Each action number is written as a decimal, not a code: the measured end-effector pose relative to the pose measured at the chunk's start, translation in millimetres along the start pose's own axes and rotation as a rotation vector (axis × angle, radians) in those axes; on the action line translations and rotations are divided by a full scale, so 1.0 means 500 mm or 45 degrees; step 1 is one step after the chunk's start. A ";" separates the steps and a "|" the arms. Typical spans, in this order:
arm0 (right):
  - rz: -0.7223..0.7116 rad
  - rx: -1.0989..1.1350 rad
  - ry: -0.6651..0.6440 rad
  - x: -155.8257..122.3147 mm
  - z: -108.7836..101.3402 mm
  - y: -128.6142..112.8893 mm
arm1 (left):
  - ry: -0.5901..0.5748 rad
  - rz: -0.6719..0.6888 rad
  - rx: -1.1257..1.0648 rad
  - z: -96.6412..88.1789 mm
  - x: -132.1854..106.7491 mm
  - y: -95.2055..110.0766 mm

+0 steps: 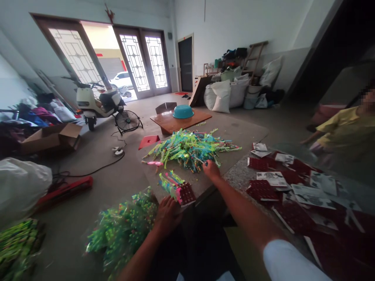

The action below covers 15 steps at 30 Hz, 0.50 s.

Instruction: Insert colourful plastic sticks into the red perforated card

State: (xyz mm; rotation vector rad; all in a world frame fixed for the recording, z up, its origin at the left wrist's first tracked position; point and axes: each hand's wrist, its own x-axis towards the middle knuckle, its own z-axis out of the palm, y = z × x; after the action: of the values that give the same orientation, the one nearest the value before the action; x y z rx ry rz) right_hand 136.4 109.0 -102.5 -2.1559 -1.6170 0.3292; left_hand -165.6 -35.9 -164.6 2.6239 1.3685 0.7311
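Observation:
A loose heap of thin bright strips [187,146], mostly yellow-green and blue with some pink, lies on the table. At the heap's near right edge is my right hand [211,171], its fingers closed around something small and dark with a pale, thin end pointing into the heap; I cannot make out its kind. My left hand [168,212] rests at the table's near edge, fingers forward and slightly apart. Its fingertips touch or nearly touch a small bunch of strips [170,183] with pink ends, which lies against a dark red patterned card [187,194].
Dark red cards and white printed sheets [268,178] cover the right side. A clear bag of green pieces [125,226] stands at lower left. Beyond are a blue basin [183,111] on a wooden table, a red stool [149,141], a fan [127,121] and a scooter [96,102]. A person [348,132] is at right.

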 end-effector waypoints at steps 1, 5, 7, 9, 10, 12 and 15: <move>0.004 0.025 0.022 -0.010 -0.002 0.001 | -0.006 0.001 -0.005 -0.001 0.001 0.001; -0.003 0.213 -0.088 -0.071 -0.005 0.006 | -0.013 -0.014 0.001 -0.002 0.001 0.001; 0.002 0.337 -0.197 -0.111 0.002 0.009 | -0.018 -0.020 0.010 -0.003 0.001 0.001; -0.004 0.419 -0.315 -0.152 0.014 0.009 | -0.020 -0.015 0.007 -0.004 0.001 0.002; -0.011 0.450 -0.382 -0.169 0.020 0.008 | -0.018 -0.010 0.005 -0.006 0.002 0.003; -0.030 0.504 -0.529 -0.195 0.028 0.003 | -0.007 0.002 0.005 -0.009 0.004 0.006; -0.169 0.411 -0.703 -0.197 0.022 -0.009 | 0.004 0.011 0.010 -0.011 0.005 0.008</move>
State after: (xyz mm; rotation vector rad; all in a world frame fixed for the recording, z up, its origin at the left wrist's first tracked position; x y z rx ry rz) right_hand 98.8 18.2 -116.3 -1.7904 -1.8168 1.1379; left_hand -163.8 -37.1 -157.7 2.6379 1.3642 0.7327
